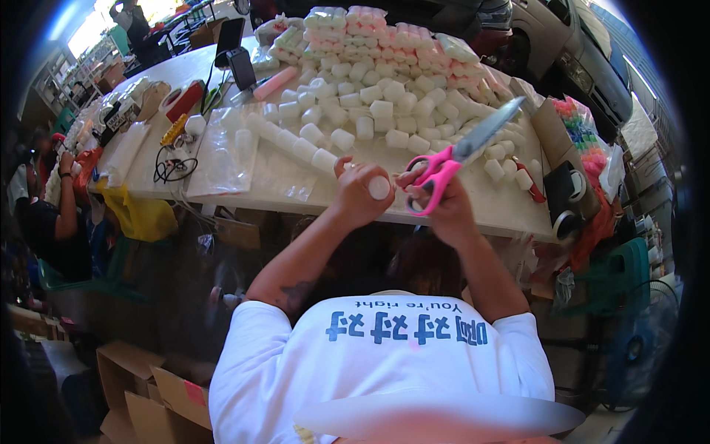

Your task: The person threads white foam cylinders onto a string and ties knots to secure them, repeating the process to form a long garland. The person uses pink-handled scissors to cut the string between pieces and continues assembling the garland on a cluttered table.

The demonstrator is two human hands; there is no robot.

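Note:
My left hand [358,198] is closed round a small white roll [379,188], whose round end faces me. A line of similar white rolls [302,149] runs over the table from the upper left down to this hand; whether they are joined to the held one I cannot tell. My right hand [450,207] grips a pair of scissors [436,177] by its pink handles. The blades [488,132] point up and away to the right, over the heap. Its fingertips come close to the held roll. Beyond both hands spreads a heap of loose white rolls [381,111].
Packed bundles in pink and white [384,33] are stacked at the back of the white table [473,211]. Clear plastic bags [222,159] and a black cable [176,170] lie left. A cardboard box [551,137] stands right. Another person [63,214] sits far left.

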